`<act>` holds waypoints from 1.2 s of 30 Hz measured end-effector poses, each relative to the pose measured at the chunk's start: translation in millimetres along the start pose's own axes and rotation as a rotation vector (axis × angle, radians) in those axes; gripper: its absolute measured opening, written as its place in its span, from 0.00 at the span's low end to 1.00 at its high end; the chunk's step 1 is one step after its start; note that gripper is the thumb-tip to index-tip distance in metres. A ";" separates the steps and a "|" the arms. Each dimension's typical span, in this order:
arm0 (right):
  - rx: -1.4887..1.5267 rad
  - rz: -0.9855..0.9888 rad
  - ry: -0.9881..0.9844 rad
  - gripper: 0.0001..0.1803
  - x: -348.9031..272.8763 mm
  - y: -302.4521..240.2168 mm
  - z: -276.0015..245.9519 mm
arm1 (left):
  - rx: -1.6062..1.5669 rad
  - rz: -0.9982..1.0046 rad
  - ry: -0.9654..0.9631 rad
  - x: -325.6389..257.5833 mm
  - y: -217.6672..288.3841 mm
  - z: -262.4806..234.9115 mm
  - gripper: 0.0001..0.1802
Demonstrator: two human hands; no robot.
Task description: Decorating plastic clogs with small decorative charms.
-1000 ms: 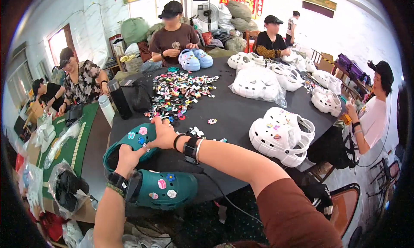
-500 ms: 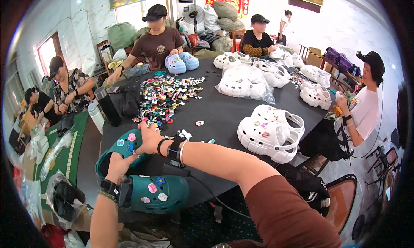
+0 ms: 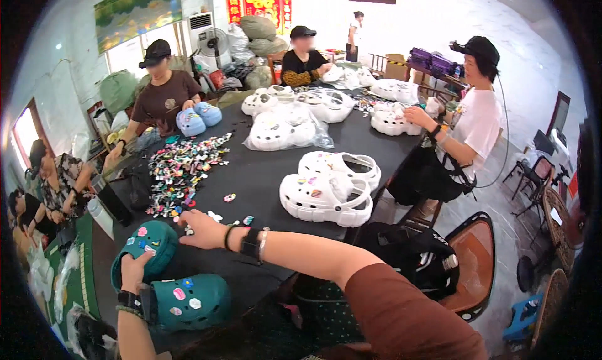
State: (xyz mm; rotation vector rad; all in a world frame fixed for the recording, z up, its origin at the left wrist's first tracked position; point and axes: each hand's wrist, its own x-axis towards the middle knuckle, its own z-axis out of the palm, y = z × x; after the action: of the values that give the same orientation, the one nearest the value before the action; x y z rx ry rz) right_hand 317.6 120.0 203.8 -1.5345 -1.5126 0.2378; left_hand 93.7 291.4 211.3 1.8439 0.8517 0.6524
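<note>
A dark green clog (image 3: 160,255) with pink, blue and white charms tilts up near the table's left front edge. My left hand (image 3: 133,269) grips it, with the thumb on its top by a charm and the other fingers mostly hidden. Beside it, nearer me, lies the second green clog (image 3: 210,310), bearing flower, pink and white charms. My right hand (image 3: 205,229) is just right of the first clog's toe, low over the table. Its bent fingertips close round a small pale shoe charm, partly hidden. A few loose charms (image 3: 215,216) lie just beyond this hand.
A pile of mixed charms (image 3: 182,172) spreads over the dark table (image 3: 251,191). White clogs (image 3: 326,191) stand to the right, with bagged white clogs (image 3: 285,128) farther back. A bottle (image 3: 100,216) and black tumbler (image 3: 111,200) stand left. Co-workers sit around the table.
My right hand has left the green clog and moved right, down to the table beside its toe. My left hand keeps hold of the clog. The whole view has swung to the right.
</note>
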 end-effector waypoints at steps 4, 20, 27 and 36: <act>-0.063 -0.030 0.098 0.15 -76.5 12.1 -32.1 | -0.145 -0.030 -0.044 9.3 6.3 10.4 0.18; -0.550 -0.035 0.216 0.11 -156.1 22.9 -43.2 | 0.462 -0.216 -0.111 -30.0 54.0 -15.8 0.36; -0.553 -0.064 0.210 0.10 -150.1 13.1 -37.3 | 0.807 0.170 -0.248 -83.7 29.9 -75.5 0.29; -0.525 -0.082 0.156 0.09 -153.7 27.0 -30.3 | 0.996 0.309 -0.139 -99.4 -2.6 -63.8 0.35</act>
State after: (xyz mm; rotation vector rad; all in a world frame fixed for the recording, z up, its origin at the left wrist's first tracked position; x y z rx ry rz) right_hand 323.2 -21.3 131.2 -1.8373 -1.5821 -0.3477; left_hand -15.2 248.5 227.1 2.9187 0.8754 0.2643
